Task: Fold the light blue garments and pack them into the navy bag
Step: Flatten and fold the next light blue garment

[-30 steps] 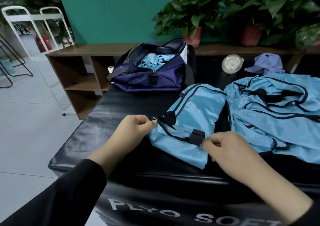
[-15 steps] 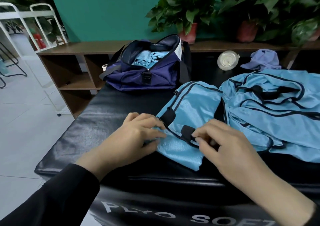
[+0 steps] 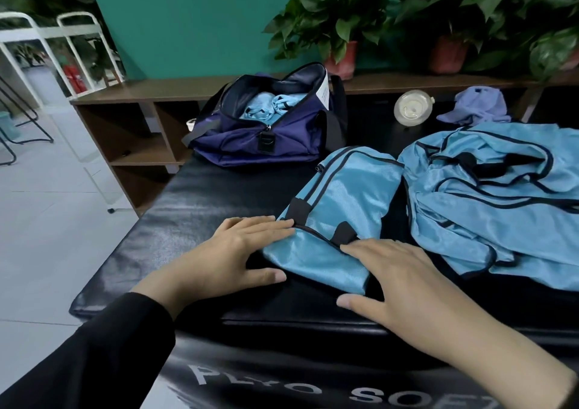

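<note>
On the folded garment [image 3: 332, 217], both hands' fingers, pinching earlier, now lie flat and straight.

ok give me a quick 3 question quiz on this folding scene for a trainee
1. True or false: the navy bag is zipped shut.
2. Multiple choice: the left hand is A) pinching a strap, B) lying flat with straight fingers on the folded garment, C) inside the bag.
3. Fill in: the pile of unfolded light blue garments lies to the ____ of the folded one.

Key
1. False: it gapes open, with light blue cloth already inside.
2. B; the right hand lies flat too, at the garment's near right edge.
3. Right.
</note>
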